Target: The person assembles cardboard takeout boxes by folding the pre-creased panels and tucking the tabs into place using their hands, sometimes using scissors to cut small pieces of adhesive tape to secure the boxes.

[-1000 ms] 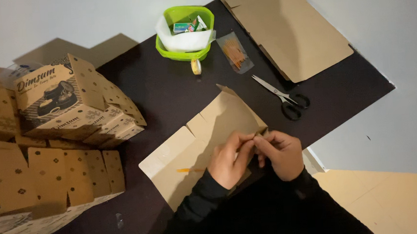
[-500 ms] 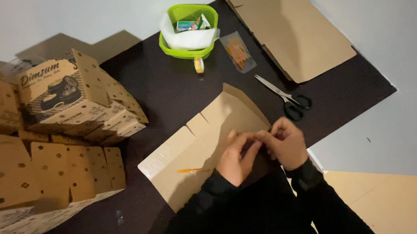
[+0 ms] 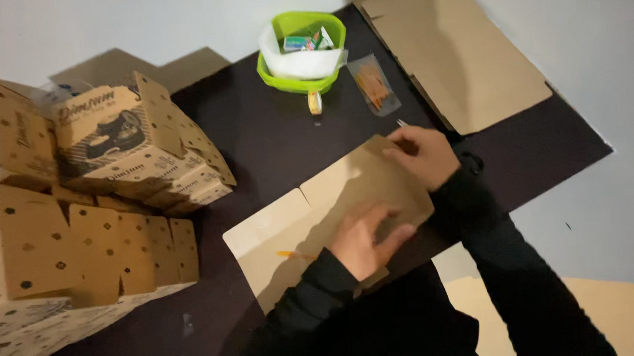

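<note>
Cardboard sheet (image 3: 312, 215), flat and unfolded with a notch cut in its upper edge, lies on the dark table (image 3: 256, 145) directly in front of the person. Left hand (image 3: 365, 239) presses down on the near half of it, palm flat and fingers (image 3: 378, 214) spread open, gripping nothing. A thin orange stick (image 3: 290, 254) lies on the sheet just left of that hand. Right hand (image 3: 422, 155) rests at the sheet's far right corner, fingers curled loosely against the edge; whether they pinch the cardboard I cannot tell. Both arms wear black sleeves (image 3: 498, 262).

To the left, near the table's edge, a pile of printed brown boxes (image 3: 77, 214) stands stacked, some folded up and some flat. Farther off, a clear packet of orange sticks (image 3: 374, 85) lies beside a small roll of tape (image 3: 315, 102). Beyond them sits a green bowl (image 3: 281, 74) with white paper and small packets inside. At the far right corner, a second large cardboard piece (image 3: 456, 52) lies partly over the table's edge.
</note>
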